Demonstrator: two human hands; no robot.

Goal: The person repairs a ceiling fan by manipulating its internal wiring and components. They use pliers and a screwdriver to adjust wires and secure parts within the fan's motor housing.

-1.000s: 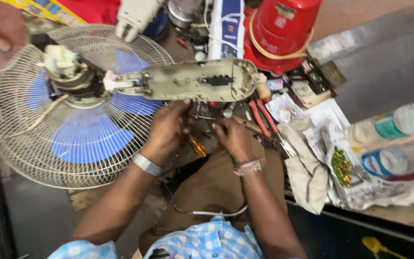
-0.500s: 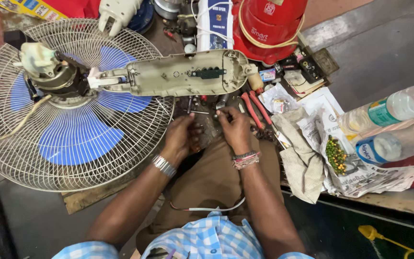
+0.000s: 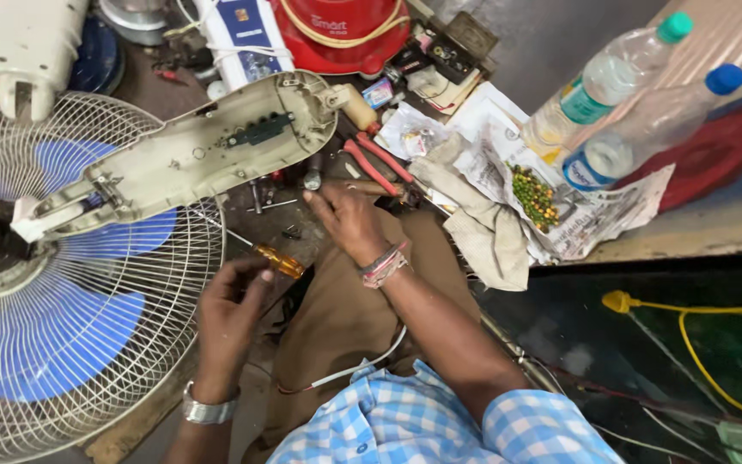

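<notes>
An amber-handled screwdriver [image 3: 276, 258] is gripped in the left hand [image 3: 232, 314], its shaft angled up-left toward the cream plastic fan housing [image 3: 191, 155], apparently for its screws. The right hand [image 3: 349, 219] is closed on a brown tool handle [image 3: 362, 186] near red-handled pliers [image 3: 375, 163]. The blue-bladed wire-caged fan [image 3: 62, 283] lies left.

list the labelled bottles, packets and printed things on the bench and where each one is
Green-capped bottle: top right, lying tilted, clear, teal label band.
Blue-capped bottle: just below it, clear, blue and white label.
White box: top centre, dark blue panel.
Red appliance: top centre, white lettering.
Newspaper: right of the right hand, crumpled, holding green bits.
</notes>
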